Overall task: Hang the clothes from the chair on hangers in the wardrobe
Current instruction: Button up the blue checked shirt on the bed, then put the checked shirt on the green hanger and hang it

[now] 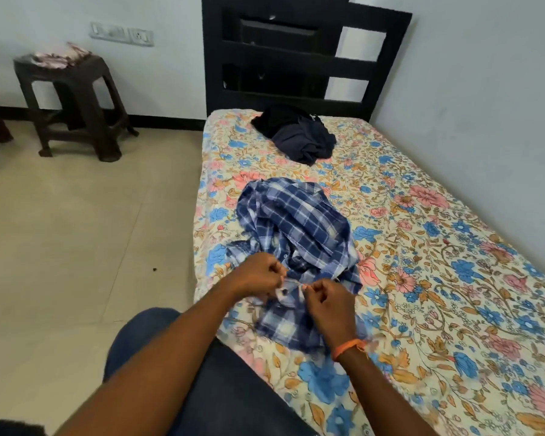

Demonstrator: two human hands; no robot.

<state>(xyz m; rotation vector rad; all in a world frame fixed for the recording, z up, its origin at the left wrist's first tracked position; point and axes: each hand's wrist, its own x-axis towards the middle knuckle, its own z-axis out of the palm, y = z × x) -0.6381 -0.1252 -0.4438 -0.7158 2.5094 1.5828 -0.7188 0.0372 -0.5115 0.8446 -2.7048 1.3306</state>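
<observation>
A blue and white checked shirt [293,225] lies crumpled on the bed with the floral sheet [438,278]. My left hand [258,276] pinches the shirt's front edge near a button. My right hand [328,305], with an orange band at the wrist, pinches the same edge just to the right of it. Both hands are close together over the near part of the shirt. A pile of dark clothes [296,133] lies farther up the bed near the black headboard [296,55]. No hanger or wardrobe is in view.
A dark plastic stool [73,105] with a bundle of light cloth [60,56] on top stands by the wall at the left. Beige tiled floor [60,231] runs left of the bed. My knee in dark trousers [221,388] rests at the bed's near edge.
</observation>
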